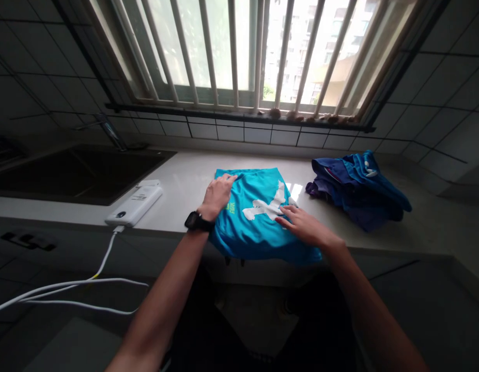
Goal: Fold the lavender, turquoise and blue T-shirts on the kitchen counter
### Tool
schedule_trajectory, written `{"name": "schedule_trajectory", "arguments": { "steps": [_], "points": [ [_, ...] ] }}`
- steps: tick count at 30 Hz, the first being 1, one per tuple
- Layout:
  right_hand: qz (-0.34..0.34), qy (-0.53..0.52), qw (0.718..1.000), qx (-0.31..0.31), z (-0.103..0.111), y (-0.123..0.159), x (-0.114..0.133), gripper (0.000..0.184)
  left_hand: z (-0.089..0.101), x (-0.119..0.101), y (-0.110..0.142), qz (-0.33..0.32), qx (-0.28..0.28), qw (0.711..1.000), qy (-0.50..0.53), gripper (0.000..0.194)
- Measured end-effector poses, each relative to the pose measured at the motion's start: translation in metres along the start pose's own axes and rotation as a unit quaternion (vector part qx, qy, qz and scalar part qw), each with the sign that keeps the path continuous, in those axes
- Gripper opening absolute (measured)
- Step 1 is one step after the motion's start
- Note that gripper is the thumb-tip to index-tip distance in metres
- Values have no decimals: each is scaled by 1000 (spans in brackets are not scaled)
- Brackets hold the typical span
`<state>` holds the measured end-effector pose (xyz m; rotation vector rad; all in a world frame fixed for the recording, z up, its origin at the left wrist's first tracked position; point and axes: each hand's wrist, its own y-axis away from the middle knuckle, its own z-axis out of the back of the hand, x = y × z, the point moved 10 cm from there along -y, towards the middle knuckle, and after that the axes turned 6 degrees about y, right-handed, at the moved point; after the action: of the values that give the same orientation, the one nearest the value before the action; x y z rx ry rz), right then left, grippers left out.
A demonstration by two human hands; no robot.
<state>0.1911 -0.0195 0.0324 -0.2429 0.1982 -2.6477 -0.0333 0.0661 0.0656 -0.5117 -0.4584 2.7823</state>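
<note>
The left hand (218, 196), fingers together, and the right hand (305, 227), fingers slightly apart, lie flat, gripping nothing, on a folded turquoise T-shirt with a white print (264, 230), which overhangs the front edge of the white stone worktop (185, 175). Open palms like these smooth the cloth without bunching it. A rumpled navy-and-blue clothing pile (357, 191) sits toward the worktop's right.

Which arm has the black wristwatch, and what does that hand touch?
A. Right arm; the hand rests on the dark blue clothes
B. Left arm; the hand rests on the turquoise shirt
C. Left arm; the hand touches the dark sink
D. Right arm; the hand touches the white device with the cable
B. The black wristwatch is on the left wrist, and the left hand lies on the turquoise shirt.
</note>
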Motion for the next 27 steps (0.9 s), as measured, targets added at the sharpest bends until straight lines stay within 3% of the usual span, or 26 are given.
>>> {"name": "schedule_trajectory", "arguments": {
  "steps": [2, 5, 7, 9, 13, 16, 22, 27],
  "points": [
    [45, -56, 997, 2, 9, 27, -6, 55, 9, -18, 47, -29, 22, 999, 28, 36],
    [108, -68, 992, -5, 15, 76, -10, 71, 8, -35, 129, -105, 50, 991, 72, 29],
    [116, -47, 992, -11, 10, 101, -15, 79, 0, -30, 171, -142, 36, 987, 71, 38],
    [112, -22, 993, -11, -3, 115, -21, 85, -18, -19, 197, -175, 32, 983, 43, 45],
    [117, 45, 991, -38, -26, 117, -27, 90, -55, 6, 204, -204, 9, 978, -33, 54],
    [108, 91, 985, -98, -26, 110, -24, 80, -64, 12, 192, -189, -39, 980, -51, 62],
    [93, 54, 979, -171, -5, 108, -8, 52, -55, 6, 182, -174, -61, 983, -16, 52],
    [95, -17, 960, -264, 29, 112, 3, 44, -24, 0, 188, -177, -113, 976, 63, 43]
  ]
}}
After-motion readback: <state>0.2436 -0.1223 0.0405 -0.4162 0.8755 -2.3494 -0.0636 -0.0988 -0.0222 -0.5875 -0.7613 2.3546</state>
